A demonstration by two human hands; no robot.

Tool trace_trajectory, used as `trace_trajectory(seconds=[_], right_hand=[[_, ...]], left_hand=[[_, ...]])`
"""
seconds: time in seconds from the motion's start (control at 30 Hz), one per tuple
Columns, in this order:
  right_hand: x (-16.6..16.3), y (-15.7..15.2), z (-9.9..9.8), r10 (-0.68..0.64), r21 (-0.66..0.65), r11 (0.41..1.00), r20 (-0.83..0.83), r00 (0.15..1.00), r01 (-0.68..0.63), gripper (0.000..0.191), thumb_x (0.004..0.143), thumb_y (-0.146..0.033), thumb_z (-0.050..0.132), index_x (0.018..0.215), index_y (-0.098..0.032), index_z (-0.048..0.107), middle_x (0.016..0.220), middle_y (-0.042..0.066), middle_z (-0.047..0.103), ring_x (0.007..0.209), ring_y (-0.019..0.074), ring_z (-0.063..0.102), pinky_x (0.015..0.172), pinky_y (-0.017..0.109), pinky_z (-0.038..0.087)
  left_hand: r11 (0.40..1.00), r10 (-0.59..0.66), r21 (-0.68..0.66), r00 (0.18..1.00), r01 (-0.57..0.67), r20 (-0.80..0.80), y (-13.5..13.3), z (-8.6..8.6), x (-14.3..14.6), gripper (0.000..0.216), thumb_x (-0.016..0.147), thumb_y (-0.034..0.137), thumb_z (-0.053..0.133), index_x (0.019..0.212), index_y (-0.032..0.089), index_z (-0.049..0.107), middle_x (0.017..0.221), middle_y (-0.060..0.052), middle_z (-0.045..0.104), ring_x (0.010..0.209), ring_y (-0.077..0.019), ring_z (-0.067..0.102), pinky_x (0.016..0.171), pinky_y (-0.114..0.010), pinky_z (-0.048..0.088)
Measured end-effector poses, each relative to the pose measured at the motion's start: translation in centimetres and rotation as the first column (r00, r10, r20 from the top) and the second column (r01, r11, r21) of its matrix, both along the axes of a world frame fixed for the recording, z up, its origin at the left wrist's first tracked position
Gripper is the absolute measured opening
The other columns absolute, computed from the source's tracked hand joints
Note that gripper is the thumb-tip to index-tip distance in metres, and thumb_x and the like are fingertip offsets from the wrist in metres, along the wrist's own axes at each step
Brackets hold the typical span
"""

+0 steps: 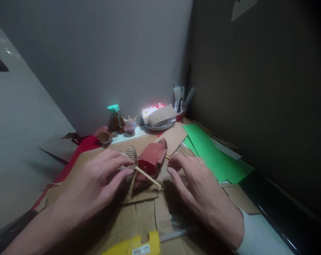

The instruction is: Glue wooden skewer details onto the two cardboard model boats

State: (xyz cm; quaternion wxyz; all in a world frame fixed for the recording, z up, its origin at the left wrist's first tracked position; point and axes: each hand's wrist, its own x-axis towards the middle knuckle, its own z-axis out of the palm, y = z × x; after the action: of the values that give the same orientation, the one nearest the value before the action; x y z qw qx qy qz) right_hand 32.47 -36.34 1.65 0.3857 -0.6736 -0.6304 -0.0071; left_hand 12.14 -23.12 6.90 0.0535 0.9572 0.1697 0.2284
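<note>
A red-painted cardboard model (151, 156) with a rounded top and pointed ends sits on the cardboard in front of me. To its left, my left hand (105, 179) has thumb and forefinger closed on a corrugated cardboard disc (132, 153). A thin wooden stick (148, 176) runs from beside these fingertips across the model's near end. On the other side, a short stick end (167, 157) sticks out toward my right hand (196, 182). Its curled fingers are around a brown cardboard piece (185, 151), mostly hidden behind the hand.
A yellow tool (139, 245) lies at the near edge. Green sheets (216, 152) are at right. Behind stand a teal-lidded bottle (115, 118), a small lidded tub (129, 130), a cup of sticks (131, 121), a loaded round tray (160, 126) and a pen holder (179, 115).
</note>
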Motion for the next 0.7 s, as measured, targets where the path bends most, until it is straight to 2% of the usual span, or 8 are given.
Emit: trace_trajectory(seconds=[0.13, 0.47, 0.6, 0.7], right_hand=[[0.2, 0.1, -0.2, 0.011, -0.021, 1.000, -0.003, 1.000, -0.011, 0.011, 0.096, -0.016, 0.047, 0.087, -0.019, 0.054, 0.083, 0.002, 0.058, 0.077, 0.0197, 0.050, 0.074, 0.037, 0.034], [0.1, -0.6, 0.1, 0.023, -0.003, 1.000, -0.016, 1.000, -0.023, 0.013, 0.098, -0.019, 0.046, 0.087, -0.020, 0.053, 0.082, 0.002, 0.058, 0.075, 0.0198, 0.050, 0.072, 0.037, 0.037], [-0.2, -2.1, 0.6, -0.005, 0.014, 1.000, -0.021, 1.000, 0.005, 0.015, 0.099, -0.025, 0.045, 0.087, -0.023, 0.053, 0.079, 0.000, 0.060, 0.069, 0.0179, 0.054, 0.064, 0.033, 0.040], [-1.6, -4.2, 0.9, 0.051, -0.064, 0.997, -0.025, 0.998, -0.053, 0.019, 0.100, -0.028, 0.041, 0.084, -0.025, 0.050, 0.073, -0.001, 0.060, 0.063, 0.0163, 0.059, 0.057, 0.030, 0.043]], left_hand=[[1.000, -0.026, 0.015, 1.000, 0.026, -0.005, -0.4, 0.0, 0.1, 0.016, 0.094, 0.020, 0.054, 0.105, 0.020, 0.065, 0.101, -0.006, 0.067, 0.093, -0.0195, 0.061, 0.079, -0.034, 0.049], [0.998, 0.057, -0.028, 0.998, -0.057, -0.012, -0.1, 0.4, 0.2, 0.022, 0.095, 0.026, 0.053, 0.114, 0.020, 0.063, 0.104, -0.006, 0.065, 0.093, -0.0203, 0.059, 0.079, -0.035, 0.048], [0.999, 0.043, -0.008, 0.999, -0.043, 0.024, -0.4, 0.7, -0.2, 0.023, 0.095, 0.026, 0.054, 0.116, 0.020, 0.062, 0.108, -0.006, 0.064, 0.097, -0.0196, 0.059, 0.083, -0.034, 0.047], [0.999, 0.006, 0.037, 1.000, -0.007, 0.025, -0.8, 0.9, -0.5, 0.022, 0.094, 0.020, 0.054, 0.113, 0.019, 0.064, 0.104, -0.005, 0.064, 0.096, -0.0190, 0.057, 0.081, -0.033, 0.046]])
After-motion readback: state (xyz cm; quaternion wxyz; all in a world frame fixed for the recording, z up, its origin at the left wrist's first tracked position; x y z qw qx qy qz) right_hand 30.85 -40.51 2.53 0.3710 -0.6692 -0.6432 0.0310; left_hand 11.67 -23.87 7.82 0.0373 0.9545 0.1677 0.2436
